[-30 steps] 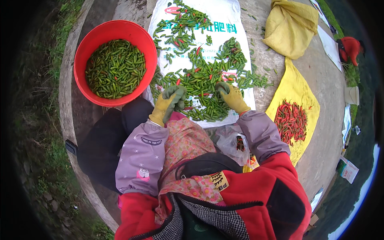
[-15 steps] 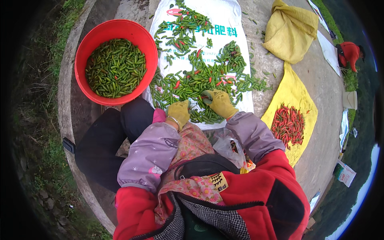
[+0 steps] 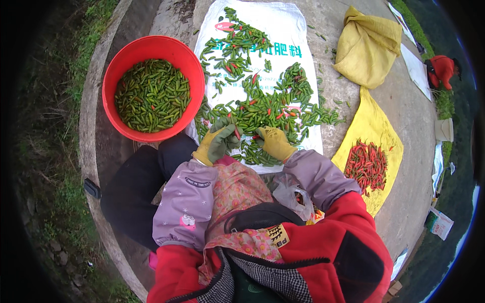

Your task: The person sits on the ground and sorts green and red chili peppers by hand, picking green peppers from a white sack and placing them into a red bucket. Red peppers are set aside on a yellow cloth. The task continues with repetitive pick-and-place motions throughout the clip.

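Observation:
Both my hands wear yellow gloves with grey-green palms. My left hand is turned palm-up at the near edge of a white woven sack, its fingers closed on a reddish chili pepper. My right hand is back-up just to the right, its fingers bent together at the pile of green chili peppers; what they pinch is mostly hidden. Some red peppers lie among the green ones. A red bucket holding many green peppers stands to the left of my left hand.
On the right, red chilies lie on a yellow cloth, below a folded yellow sack. A clear plastic bag rests by my lap. A concrete ledge runs along the left. Far right, a person in red bends near a white bucket.
My left hand has drawn slightly left and rolled from back-up to palm-up, now showing a reddish pepper in its fingers. The right hand stays near the pile. The whole view has shifted slightly.

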